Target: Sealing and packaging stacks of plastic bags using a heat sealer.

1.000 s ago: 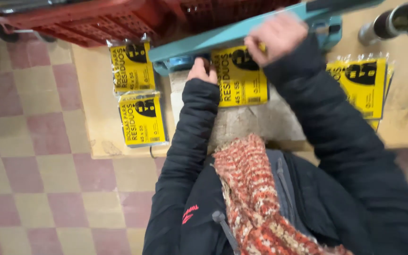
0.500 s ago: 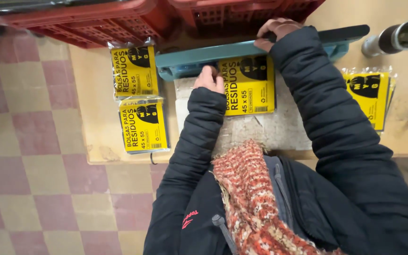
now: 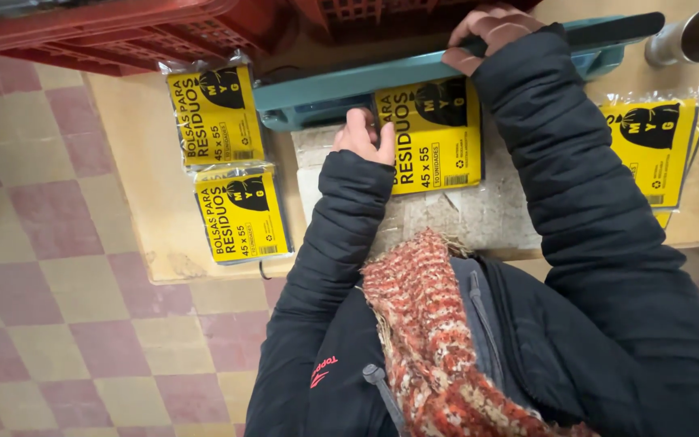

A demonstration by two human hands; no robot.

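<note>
My right hand [image 3: 491, 28] has come down since a moment ago, fingers now curled over the long teal metal press arm [image 3: 446, 69], which lies low across the flat yellow plastic bag packet [image 3: 434, 133]. My left hand [image 3: 363, 136] rests on that packet's left edge, fingers loosely bent, pinning it to the pale wooden counter [image 3: 139, 186] (nothing gripped). Two matching packets [image 3: 228, 162] lie left, near the counter's edge; red plastic crates [image 3: 123, 28] crowd the far side.

Yellow packet [image 3: 434, 137] top — hidden under teal sealer arm [image 3: 414, 77].
</note>
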